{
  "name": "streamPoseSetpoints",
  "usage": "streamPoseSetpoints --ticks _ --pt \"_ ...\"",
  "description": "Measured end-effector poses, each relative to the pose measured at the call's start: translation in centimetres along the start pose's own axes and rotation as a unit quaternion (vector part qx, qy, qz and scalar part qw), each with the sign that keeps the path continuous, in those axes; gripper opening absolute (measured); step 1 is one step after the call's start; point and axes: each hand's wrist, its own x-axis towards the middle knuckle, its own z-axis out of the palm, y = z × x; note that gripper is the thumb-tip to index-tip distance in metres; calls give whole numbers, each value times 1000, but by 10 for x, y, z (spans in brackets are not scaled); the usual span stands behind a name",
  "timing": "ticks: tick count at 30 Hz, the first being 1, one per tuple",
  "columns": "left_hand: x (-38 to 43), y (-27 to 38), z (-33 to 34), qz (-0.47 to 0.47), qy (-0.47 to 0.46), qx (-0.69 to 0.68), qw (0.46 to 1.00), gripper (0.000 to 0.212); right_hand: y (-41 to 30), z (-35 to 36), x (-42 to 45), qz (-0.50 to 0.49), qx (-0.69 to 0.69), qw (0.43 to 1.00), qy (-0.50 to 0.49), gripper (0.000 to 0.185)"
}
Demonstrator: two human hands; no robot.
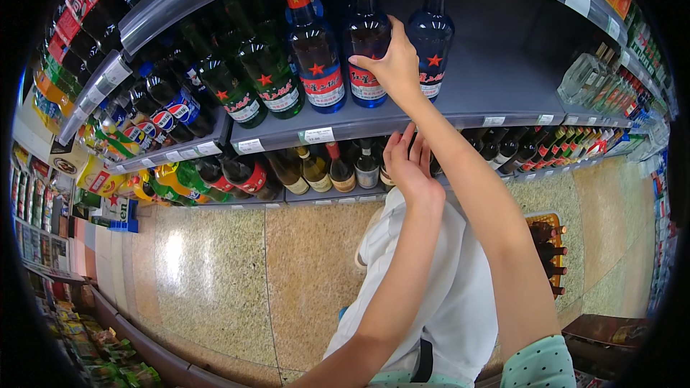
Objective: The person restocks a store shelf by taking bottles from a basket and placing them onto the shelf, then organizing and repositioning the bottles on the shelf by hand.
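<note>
My right hand (396, 62) is around a blue glass liquor bottle (367, 27) with a red cap, thumb across its front and fingers at its right side. This bottle stands upright on the grey shelf (485, 73). Another blue bottle (315, 46) with a red cap stands to its left. To its right is a third blue bottle (432, 29), partly covered by my right hand; its top is hidden by the shelf above. Lower down, my left hand (412, 167) holds nothing, fingers slightly apart and bent back near the shelf's front edge (345, 132).
Green glass bottles (269, 75) stand left of the blue ones, with cola bottles (178, 102) beyond. Wine bottles (340, 170) line the lower shelf. Clear square bottles (585, 78) are at right. A yellow crate (544, 220) of brown bottles sits on the floor (215, 264) beside my legs.
</note>
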Motion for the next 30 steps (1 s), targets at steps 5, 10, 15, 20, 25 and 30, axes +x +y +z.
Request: streamPoseSetpoints --ticks 5,10,15,20,25,30 --pt "1 -2 1 -3 5 10 1000 35 4 -2 3 0 -2 1000 -12 92" --pt "0 -1 0 -3 7 7 1000 34 3 -1 2 -8 -2 1000 -13 91" --pt "-1 -2 0 -7 3 15 1000 33 4 -1 2 -12 -12 1000 -19 96" --pt "-2 -5 0 -17 4 22 1000 32 3 -3 -2 -19 -18 1000 -12 95" --pt "0 -11 0 -27 3 16 1000 33 5 -24 -10 -47 -1 999 0 88" --pt "-2 -2 1 -6 -25 23 999 38 -7 -82 -15 -2 60 993 97 49"
